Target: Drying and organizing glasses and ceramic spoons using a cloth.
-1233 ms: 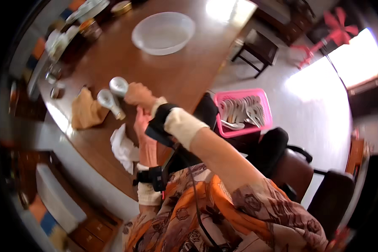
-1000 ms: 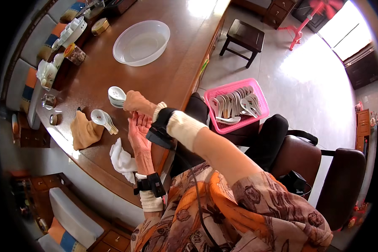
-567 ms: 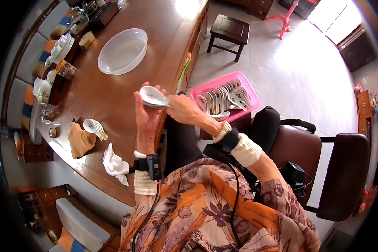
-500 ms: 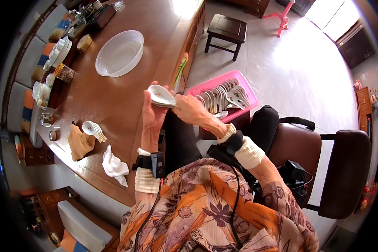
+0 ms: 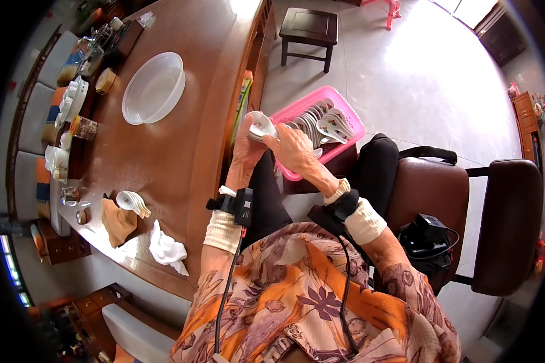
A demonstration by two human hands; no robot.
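Observation:
A small stack of white ceramic soup spoons (image 5: 261,126) is held between my two hands at the near-left side of the pink basket (image 5: 347,97). My left hand (image 5: 246,148) cups the bowl ends from the left. My right hand (image 5: 298,151) closes round the handles, which its fingers mostly hide. In the basket, several white spoons stand in a packed row, and a few flower-patterned ones (image 5: 333,127) lie on the right. Another nested stack of white spoons (image 5: 133,201) rests on the table, beside a brown cloth (image 5: 118,222).
The wooden table (image 5: 181,163) spans the left, with a translucent plastic basin (image 5: 154,89) and a crumpled white cloth (image 5: 167,249). Jars and dishes line its far-left edge. A dark stool (image 5: 309,27) stands ahead, and a brown chair (image 5: 427,187) at my right.
Both hands have moved right with the spoons, from beside the table edge to the basket's near-left rim. The view has shifted slightly.

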